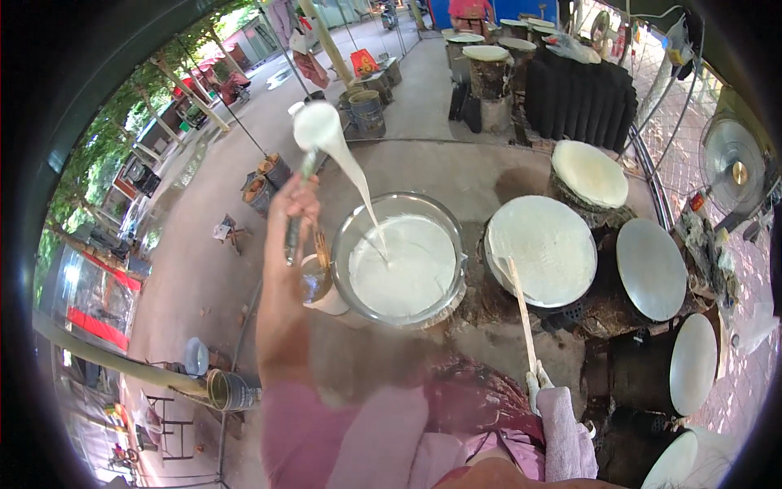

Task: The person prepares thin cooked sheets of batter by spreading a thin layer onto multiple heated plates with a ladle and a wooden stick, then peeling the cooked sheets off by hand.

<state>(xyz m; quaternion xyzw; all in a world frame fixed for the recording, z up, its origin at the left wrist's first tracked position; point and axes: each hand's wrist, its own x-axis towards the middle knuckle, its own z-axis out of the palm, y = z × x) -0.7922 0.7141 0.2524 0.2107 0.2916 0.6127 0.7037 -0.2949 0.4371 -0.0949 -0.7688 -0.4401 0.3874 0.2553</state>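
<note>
My left hand (300, 198) is raised and shut on the handle of a metal ladle (316, 125). A white stream of batter (355, 171) falls from it into a large steel basin (400, 198), which holds more white batter (403, 263). My right hand (539, 380), in a whitish glove with the sleeve over the wrist, grips a long wooden stick (522, 312). The stick's far end lies over the near left part of a round griddle (489, 235), which is covered by a thin pale sheet of batter (544, 244).
A second griddle (589, 173) bears a pale round sheet. Several bare round griddles (651, 269) curve along my right. A bucket (317, 287) stands left of the basin. An electric fan (733, 165) is at the right, and a person (471, 13) is at the far back.
</note>
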